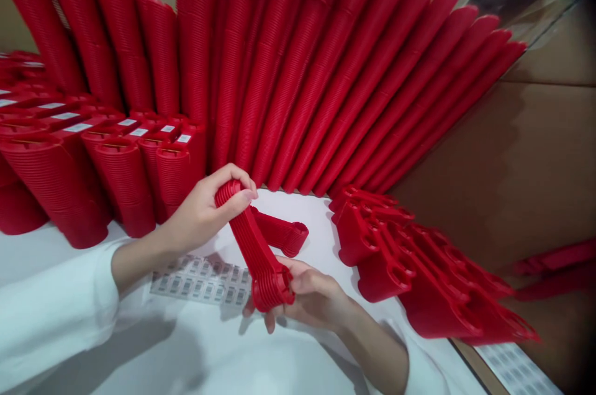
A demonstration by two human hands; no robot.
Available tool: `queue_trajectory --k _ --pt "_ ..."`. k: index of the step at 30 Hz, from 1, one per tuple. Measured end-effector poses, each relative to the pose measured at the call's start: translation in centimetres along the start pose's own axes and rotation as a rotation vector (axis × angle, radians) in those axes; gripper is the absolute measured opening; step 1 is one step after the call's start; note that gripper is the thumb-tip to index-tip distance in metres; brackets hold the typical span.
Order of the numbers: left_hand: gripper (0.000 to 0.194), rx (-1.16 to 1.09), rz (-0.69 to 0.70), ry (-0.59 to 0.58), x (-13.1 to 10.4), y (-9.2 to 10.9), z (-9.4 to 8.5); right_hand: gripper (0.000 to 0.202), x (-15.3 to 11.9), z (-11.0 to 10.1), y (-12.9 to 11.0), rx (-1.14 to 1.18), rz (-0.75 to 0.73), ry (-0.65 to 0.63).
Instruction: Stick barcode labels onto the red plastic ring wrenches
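Both my hands hold a short stack of red plastic pieces, long and narrow in the middle with rounded, ribbed ends. My left hand is closed round its upper end, thumb on the near side. At the lower end, my right hand grips with the thumb on top and fingers underneath. Just behind it on the white table lies another red plastic piece, partly hidden by the held stack. Beneath my hands is a sheet of small printed labels, partly covered.
Tall red stacks lean along the back. Shorter stacks with white labels stand at the left. More red pieces stand in a group at the right, beside a cardboard wall. Another label sheet is at the lower right.
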State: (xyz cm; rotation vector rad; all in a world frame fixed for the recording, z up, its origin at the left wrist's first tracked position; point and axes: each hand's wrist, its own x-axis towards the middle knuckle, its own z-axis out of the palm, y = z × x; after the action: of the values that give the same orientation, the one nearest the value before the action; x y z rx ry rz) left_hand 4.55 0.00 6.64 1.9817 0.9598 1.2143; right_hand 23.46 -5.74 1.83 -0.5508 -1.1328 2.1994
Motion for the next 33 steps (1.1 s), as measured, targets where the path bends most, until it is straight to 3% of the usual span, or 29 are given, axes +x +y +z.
queue_trajectory --k 3,5,8,10,12,15,20,23,26,29,33 --pt "0.019 -0.041 0.004 -0.047 -0.3 -0.2 0.7 0.034 0.1 0.0 0.5 -0.019 0.028 -0.045" --pt "0.02 -0.095 0.011 -0.064 -0.5 -0.7 1.3 0.027 0.0 0.0 0.8 -0.071 0.073 0.008" --pt "0.031 -0.124 -0.078 0.081 -0.3 -1.9 1.5 0.026 -0.3 0.0 0.8 -0.238 0.079 0.268" --pt "0.03 -0.006 -0.167 0.073 -0.2 -2.9 1.3 0.027 -0.6 -0.1 0.8 -0.373 0.037 0.465" --pt "0.025 0.187 -0.173 -0.158 -0.6 -3.6 1.0 0.025 -0.8 -0.2 0.9 -0.472 0.013 0.589" --pt "0.021 0.377 -0.108 -0.491 -2.2 -4.0 1.2 0.023 -0.8 -0.3 1.5 -0.548 0.022 0.628" --pt "0.023 0.547 -0.124 -0.646 -4.1 -3.7 2.7 0.017 -0.5 -0.6 2.3 -0.577 0.024 0.62" --pt "0.024 0.647 -0.108 -0.657 -4.1 -3.5 3.1 0.017 -0.3 -0.8 2.5 -0.577 0.029 0.621" --pt "0.024 0.605 -0.083 -0.642 -3.7 -2.8 2.7 0.019 -0.3 -1.0 2.5 -0.589 0.041 0.626" --pt "0.02 0.373 -0.171 -0.62 -3.0 -1.7 1.8 0.017 -0.4 -1.0 2.6 -0.653 0.012 0.651" --pt "0.023 0.036 -0.374 -0.469 -2.3 -0.6 1.5 0.014 -0.6 -0.8 2.6 -0.818 -0.067 0.646"
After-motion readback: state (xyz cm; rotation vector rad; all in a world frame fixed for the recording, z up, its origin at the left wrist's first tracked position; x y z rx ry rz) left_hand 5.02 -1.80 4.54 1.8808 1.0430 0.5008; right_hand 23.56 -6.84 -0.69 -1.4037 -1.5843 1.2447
